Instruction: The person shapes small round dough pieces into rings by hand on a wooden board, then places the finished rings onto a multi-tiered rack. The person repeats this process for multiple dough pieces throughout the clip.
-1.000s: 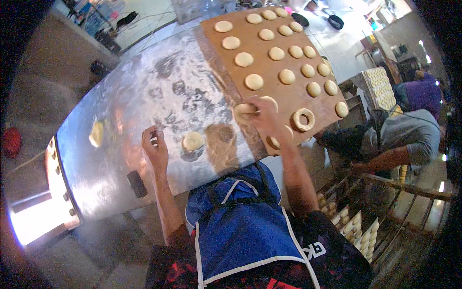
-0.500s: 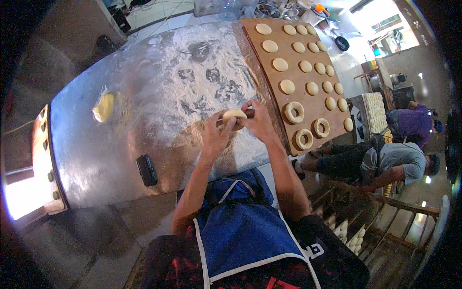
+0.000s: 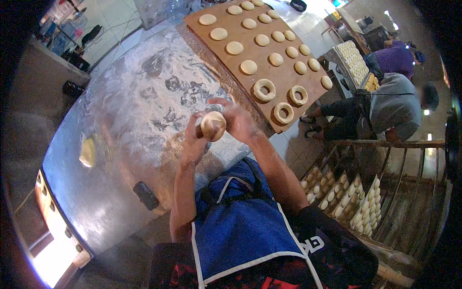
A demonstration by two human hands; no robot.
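Observation:
My left hand point(image 3: 193, 143) grips a pale, rounded piece of dough point(image 3: 213, 124) above the near edge of the floured metal table point(image 3: 108, 192). Right beside the dough is my right hand point(image 3: 241, 126), smeared by motion; whether its fingers touch the dough is hard to make out. On the brown board point(image 3: 269, 103) to the right lie rows of flat dough rounds point(image 3: 248, 67). Toward the board's near end are three dough rings, one of them a ring point(image 3: 283, 113) close to the corner.
A yellow lump point(image 3: 87, 153) and a dark case point(image 3: 145, 195) rest on the table's left part. Beyond the board, two people point(image 3: 392, 103) stand near a tray of dough pieces point(image 3: 351, 62). A rack point(image 3: 344, 200) with filled trays stands at lower right.
The view has turned, so the table and board appear shifted left. The dough, seen edge-on as a curved piece before, now shows a rounded face. My right hand is now blurred.

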